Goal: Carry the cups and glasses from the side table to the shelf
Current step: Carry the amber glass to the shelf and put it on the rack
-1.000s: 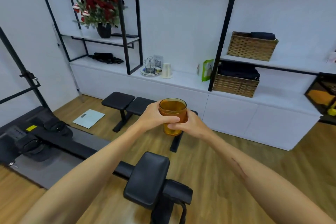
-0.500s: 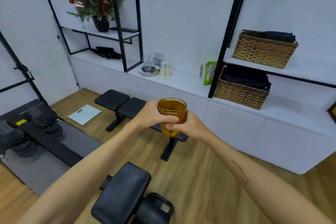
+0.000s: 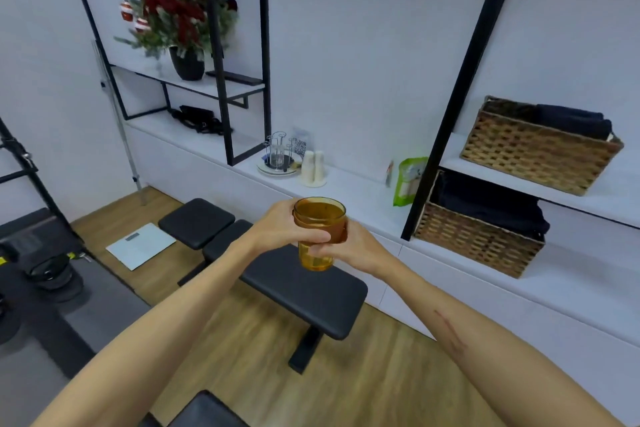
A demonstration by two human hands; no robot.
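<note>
A white room with a wood floor holds a long white shelf [image 3: 349,191] along the wall, framed in black, bearing a glass rack on a plate [image 3: 278,158], pale stacked cups [image 3: 312,168], a green packet [image 3: 408,180] and woven baskets [image 3: 478,239], with a black padded bench [image 3: 277,274] standing before it. The amber glass [image 3: 318,232] is upright in mid-air above the bench, the left hand [image 3: 280,229] curled round its upper wall and the right hand [image 3: 349,246] gripping it lower down, fingers [image 3: 317,236] wrapped on the glass. To do it well, I judge: keep it level, skirt the bench, and set it on bare shelf near the cups.
</note>
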